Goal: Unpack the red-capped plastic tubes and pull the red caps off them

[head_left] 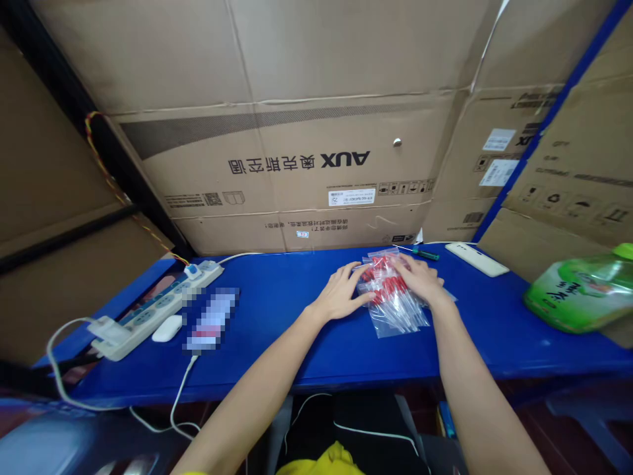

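Note:
A pile of clear plastic bags (pixel 395 310) holding red-tipped parts lies on the blue table (pixel 297 343), right of centre. My left hand (pixel 341 293) rests at the pile's left edge, fingers bent and touching a bag. My right hand (pixel 420 277) lies on top of the pile, fingers curled over the bags and pressing on them. Whether either hand has a bag pinched I cannot make out.
A white power strip (pixel 153 310) with cables, a white oval case (pixel 167 328) and a blurred phone (pixel 210 320) lie at the left. A green-handled tool (pixel 425 253) and a white flat device (pixel 477 258) sit behind the bags. A green bottle (pixel 578 293) lies at the right. Cardboard boxes (pixel 316 132) wall the back.

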`<action>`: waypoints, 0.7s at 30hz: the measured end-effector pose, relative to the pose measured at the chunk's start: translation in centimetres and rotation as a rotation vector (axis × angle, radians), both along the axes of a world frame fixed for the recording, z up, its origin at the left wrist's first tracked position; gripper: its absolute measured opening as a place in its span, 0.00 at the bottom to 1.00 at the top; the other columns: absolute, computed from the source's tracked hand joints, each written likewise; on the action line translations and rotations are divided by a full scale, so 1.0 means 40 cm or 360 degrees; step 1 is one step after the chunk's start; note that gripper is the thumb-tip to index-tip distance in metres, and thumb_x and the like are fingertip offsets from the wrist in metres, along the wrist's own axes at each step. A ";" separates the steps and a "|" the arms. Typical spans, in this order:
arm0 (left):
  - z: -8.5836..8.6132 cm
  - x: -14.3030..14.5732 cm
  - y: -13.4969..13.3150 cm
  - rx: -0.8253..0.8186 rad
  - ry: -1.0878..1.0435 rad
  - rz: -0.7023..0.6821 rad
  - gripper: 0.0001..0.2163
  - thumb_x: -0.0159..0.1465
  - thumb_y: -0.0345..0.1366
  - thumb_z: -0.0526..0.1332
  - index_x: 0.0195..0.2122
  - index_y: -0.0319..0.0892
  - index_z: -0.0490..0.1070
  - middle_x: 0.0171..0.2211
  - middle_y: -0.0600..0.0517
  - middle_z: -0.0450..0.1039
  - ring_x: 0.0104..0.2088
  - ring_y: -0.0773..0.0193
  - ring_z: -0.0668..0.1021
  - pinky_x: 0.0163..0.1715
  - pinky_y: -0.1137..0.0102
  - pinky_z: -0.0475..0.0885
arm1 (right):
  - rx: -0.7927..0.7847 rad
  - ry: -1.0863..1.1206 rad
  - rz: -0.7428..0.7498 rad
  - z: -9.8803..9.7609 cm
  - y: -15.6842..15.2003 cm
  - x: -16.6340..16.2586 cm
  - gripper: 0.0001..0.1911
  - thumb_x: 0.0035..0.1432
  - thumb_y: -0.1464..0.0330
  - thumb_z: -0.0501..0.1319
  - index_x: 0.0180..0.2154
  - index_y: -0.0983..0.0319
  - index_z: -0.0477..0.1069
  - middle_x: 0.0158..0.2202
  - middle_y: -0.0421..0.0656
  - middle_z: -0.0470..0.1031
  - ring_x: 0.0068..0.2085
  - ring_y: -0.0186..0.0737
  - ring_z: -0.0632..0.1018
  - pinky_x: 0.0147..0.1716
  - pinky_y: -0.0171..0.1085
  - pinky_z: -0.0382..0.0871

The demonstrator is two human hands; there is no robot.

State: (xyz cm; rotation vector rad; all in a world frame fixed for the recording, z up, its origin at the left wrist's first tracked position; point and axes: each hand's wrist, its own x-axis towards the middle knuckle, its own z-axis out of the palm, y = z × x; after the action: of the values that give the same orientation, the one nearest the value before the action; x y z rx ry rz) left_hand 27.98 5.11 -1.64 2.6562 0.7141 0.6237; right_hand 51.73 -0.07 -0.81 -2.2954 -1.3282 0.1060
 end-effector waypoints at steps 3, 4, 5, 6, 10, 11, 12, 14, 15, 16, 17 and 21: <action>-0.005 0.003 -0.032 -0.0080 0.0096 0.0030 0.38 0.68 0.60 0.55 0.74 0.48 0.51 0.74 0.40 0.49 0.73 0.44 0.56 0.69 0.45 0.56 | 0.0001 -0.0045 -0.0056 -0.027 -0.006 -0.072 0.39 0.65 0.40 0.48 0.67 0.54 0.64 0.60 0.60 0.69 0.60 0.66 0.69 0.57 0.65 0.57; -0.006 -0.005 -0.044 -0.0104 0.0148 0.0065 0.38 0.68 0.60 0.56 0.74 0.48 0.51 0.74 0.40 0.47 0.73 0.42 0.54 0.69 0.43 0.55 | 0.0033 -0.0063 -0.0041 -0.030 -0.006 -0.107 0.39 0.65 0.40 0.48 0.67 0.54 0.65 0.60 0.61 0.68 0.59 0.67 0.69 0.56 0.67 0.58; -0.008 -0.018 -0.055 -0.0126 0.0206 0.0118 0.38 0.68 0.58 0.57 0.74 0.48 0.51 0.75 0.39 0.46 0.74 0.40 0.53 0.69 0.41 0.54 | 0.0068 -0.0076 -0.0043 -0.031 -0.005 -0.145 0.38 0.65 0.41 0.49 0.67 0.55 0.66 0.60 0.62 0.68 0.59 0.68 0.69 0.54 0.68 0.58; -0.010 -0.038 -0.067 -0.0144 0.0261 0.0185 0.37 0.68 0.56 0.57 0.74 0.48 0.51 0.75 0.39 0.45 0.74 0.38 0.53 0.69 0.39 0.53 | 0.0087 -0.0082 -0.0035 -0.029 -0.002 -0.185 0.38 0.66 0.42 0.49 0.66 0.57 0.66 0.59 0.63 0.68 0.59 0.69 0.69 0.53 0.68 0.59; -0.022 -0.155 -0.094 -0.0172 0.0400 0.0544 0.33 0.69 0.46 0.57 0.74 0.51 0.52 0.76 0.45 0.47 0.74 0.36 0.51 0.69 0.37 0.51 | 0.0030 -0.0012 0.0065 -0.006 0.018 -0.354 0.36 0.67 0.47 0.51 0.66 0.61 0.66 0.59 0.67 0.68 0.58 0.72 0.69 0.51 0.69 0.59; -0.027 -0.189 -0.092 -0.0164 0.0410 0.0649 0.31 0.69 0.44 0.55 0.74 0.50 0.53 0.75 0.45 0.49 0.74 0.37 0.52 0.68 0.37 0.52 | 0.0029 0.0015 0.0119 0.000 0.025 -0.397 0.36 0.68 0.47 0.51 0.67 0.62 0.65 0.60 0.67 0.67 0.59 0.72 0.69 0.51 0.69 0.59; -0.032 -0.221 -0.087 -0.0147 0.0411 0.0761 0.30 0.70 0.41 0.53 0.73 0.48 0.53 0.75 0.45 0.50 0.74 0.38 0.53 0.68 0.38 0.54 | 0.0032 0.0046 0.0188 0.006 0.033 -0.439 0.36 0.68 0.47 0.50 0.67 0.62 0.63 0.61 0.67 0.66 0.59 0.72 0.68 0.51 0.69 0.58; -0.041 -0.282 -0.067 -0.0073 0.0389 0.0944 0.29 0.69 0.34 0.49 0.73 0.42 0.54 0.73 0.42 0.53 0.73 0.42 0.56 0.69 0.42 0.56 | -0.0001 0.0126 0.0309 0.018 0.048 -0.512 0.36 0.68 0.47 0.51 0.68 0.61 0.62 0.63 0.67 0.65 0.60 0.70 0.68 0.53 0.69 0.58; -0.044 -0.309 -0.052 -0.0008 0.0351 0.0969 0.29 0.68 0.31 0.48 0.72 0.38 0.55 0.73 0.40 0.55 0.73 0.46 0.59 0.70 0.45 0.56 | -0.0009 0.0151 0.0372 0.024 0.057 -0.539 0.36 0.68 0.48 0.51 0.68 0.61 0.62 0.64 0.66 0.65 0.61 0.70 0.68 0.53 0.69 0.58; -0.046 -0.334 -0.036 0.0037 0.0317 0.0966 0.29 0.67 0.30 0.49 0.71 0.35 0.56 0.72 0.38 0.57 0.72 0.48 0.61 0.71 0.48 0.56 | -0.0025 0.0179 0.0445 0.029 0.065 -0.556 0.35 0.69 0.48 0.50 0.68 0.60 0.62 0.64 0.65 0.65 0.61 0.69 0.68 0.54 0.69 0.58; -0.047 -0.356 -0.019 0.0047 0.0289 0.0982 0.29 0.66 0.29 0.49 0.70 0.34 0.58 0.70 0.38 0.60 0.71 0.50 0.62 0.71 0.51 0.56 | -0.0046 0.0211 0.0507 0.034 0.075 -0.562 0.34 0.69 0.50 0.49 0.68 0.60 0.62 0.64 0.64 0.66 0.62 0.68 0.68 0.54 0.68 0.60; -0.043 -0.411 0.040 0.0052 0.0187 0.1020 0.28 0.63 0.25 0.49 0.64 0.36 0.65 0.65 0.41 0.68 0.67 0.53 0.69 0.69 0.53 0.62 | -0.0060 0.0412 0.0863 0.037 0.128 -0.501 0.25 0.68 0.55 0.54 0.61 0.56 0.72 0.60 0.54 0.74 0.58 0.58 0.74 0.54 0.55 0.68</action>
State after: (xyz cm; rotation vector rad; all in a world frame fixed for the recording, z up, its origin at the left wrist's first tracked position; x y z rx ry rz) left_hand 11.56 6.69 -3.35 2.4833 1.6260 0.6301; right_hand 31.71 5.03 0.67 -1.8129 -1.7723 0.5870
